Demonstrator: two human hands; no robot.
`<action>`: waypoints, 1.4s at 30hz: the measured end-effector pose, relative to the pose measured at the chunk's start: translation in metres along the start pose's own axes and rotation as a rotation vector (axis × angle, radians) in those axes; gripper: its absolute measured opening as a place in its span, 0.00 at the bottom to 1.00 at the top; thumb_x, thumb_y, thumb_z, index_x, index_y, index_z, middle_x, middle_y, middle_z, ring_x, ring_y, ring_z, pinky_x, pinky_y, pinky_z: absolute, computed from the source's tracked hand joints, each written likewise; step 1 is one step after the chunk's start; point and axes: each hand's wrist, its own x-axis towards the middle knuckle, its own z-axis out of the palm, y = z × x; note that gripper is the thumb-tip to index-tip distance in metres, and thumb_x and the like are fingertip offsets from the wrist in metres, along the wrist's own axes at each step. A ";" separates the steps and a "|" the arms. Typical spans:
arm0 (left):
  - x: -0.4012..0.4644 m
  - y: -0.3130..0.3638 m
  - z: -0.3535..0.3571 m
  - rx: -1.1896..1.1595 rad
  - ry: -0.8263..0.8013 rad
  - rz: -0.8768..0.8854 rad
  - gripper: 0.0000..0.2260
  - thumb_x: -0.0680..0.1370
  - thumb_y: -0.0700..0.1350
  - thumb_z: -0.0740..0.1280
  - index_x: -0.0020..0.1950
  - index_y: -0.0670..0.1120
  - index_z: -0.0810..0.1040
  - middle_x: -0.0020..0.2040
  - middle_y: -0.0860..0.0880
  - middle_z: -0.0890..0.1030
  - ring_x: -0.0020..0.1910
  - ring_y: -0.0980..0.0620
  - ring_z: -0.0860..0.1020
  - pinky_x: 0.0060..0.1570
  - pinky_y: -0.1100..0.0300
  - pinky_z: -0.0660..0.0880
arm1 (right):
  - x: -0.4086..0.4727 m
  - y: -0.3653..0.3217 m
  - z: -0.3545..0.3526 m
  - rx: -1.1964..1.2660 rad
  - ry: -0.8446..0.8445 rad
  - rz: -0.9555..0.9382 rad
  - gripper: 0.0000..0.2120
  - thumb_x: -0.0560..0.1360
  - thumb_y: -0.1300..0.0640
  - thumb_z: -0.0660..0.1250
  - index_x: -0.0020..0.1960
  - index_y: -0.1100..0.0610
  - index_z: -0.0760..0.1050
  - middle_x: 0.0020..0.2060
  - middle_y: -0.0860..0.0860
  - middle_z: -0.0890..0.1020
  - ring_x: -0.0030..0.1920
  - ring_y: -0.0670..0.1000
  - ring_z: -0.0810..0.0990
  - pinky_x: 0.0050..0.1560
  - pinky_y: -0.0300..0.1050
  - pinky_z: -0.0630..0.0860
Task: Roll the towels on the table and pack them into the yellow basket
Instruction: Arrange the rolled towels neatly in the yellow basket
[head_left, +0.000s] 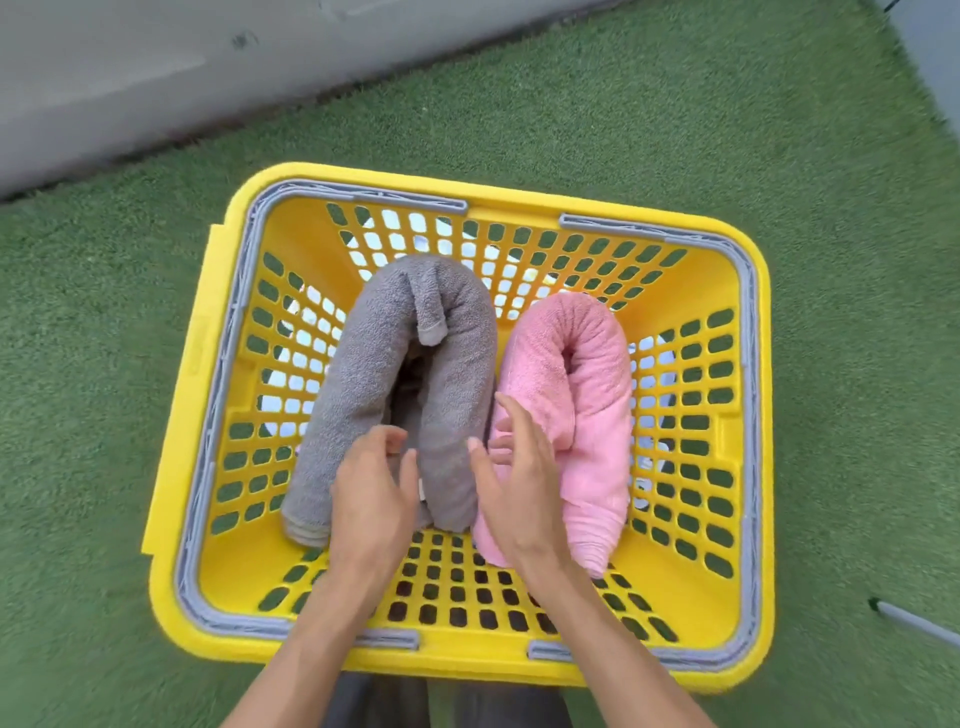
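The packing step looks to be in hand, and close to done for these two pieces. The yellow basket (748, 467) sits on green artificial turf (831, 260), and inside it two rolled towels are each bent into an arch with the bend toward the far wall and the ends toward the near wall. The grey towel (363, 374) lies on the left, the pink towel (587, 395) on the right, and the two touch along their inner sides near the middle of the basket. Both hands reach in over the near rim. The left hand (371, 493) is loosely cupped with fingers spread, over the gap between the grey towel's two legs; the right hand (514, 488) is open and flat, over the seam where grey meets pink. Neither hand is clamped on cloth, though whether the fingertips actually rest on the towels or hover just above them I cannot tell from this angle. The hands stand apart from each other, with the grey towel's right leg between them. No table shows in this view, so how many towels remain to be rolled cannot be judged. The next move probably calls for a light press or tuck to settle the grey towel snug beside the pink one, then drawing both hands up and clear of the rim without dragging a loose end.
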 end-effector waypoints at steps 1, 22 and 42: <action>0.000 0.002 -0.007 0.018 0.051 0.052 0.11 0.78 0.44 0.65 0.60 0.47 0.74 0.55 0.49 0.77 0.54 0.52 0.76 0.57 0.53 0.73 | -0.003 -0.001 0.017 0.026 -0.057 0.023 0.32 0.74 0.52 0.68 0.74 0.48 0.59 0.62 0.44 0.71 0.61 0.44 0.72 0.65 0.46 0.71; 0.071 -0.036 -0.013 0.365 -0.038 -0.205 0.26 0.74 0.41 0.67 0.68 0.44 0.60 0.50 0.40 0.80 0.50 0.37 0.79 0.40 0.50 0.67 | 0.034 -0.018 0.076 -0.077 0.170 0.401 0.40 0.63 0.51 0.75 0.70 0.53 0.59 0.56 0.60 0.80 0.55 0.62 0.78 0.49 0.48 0.72; 0.074 -0.056 -0.017 0.054 -0.088 -0.179 0.26 0.71 0.46 0.70 0.63 0.44 0.61 0.47 0.43 0.78 0.44 0.39 0.78 0.37 0.51 0.72 | 0.020 0.000 0.068 0.852 -0.126 0.726 0.19 0.78 0.38 0.54 0.61 0.46 0.74 0.52 0.48 0.82 0.55 0.48 0.80 0.56 0.45 0.76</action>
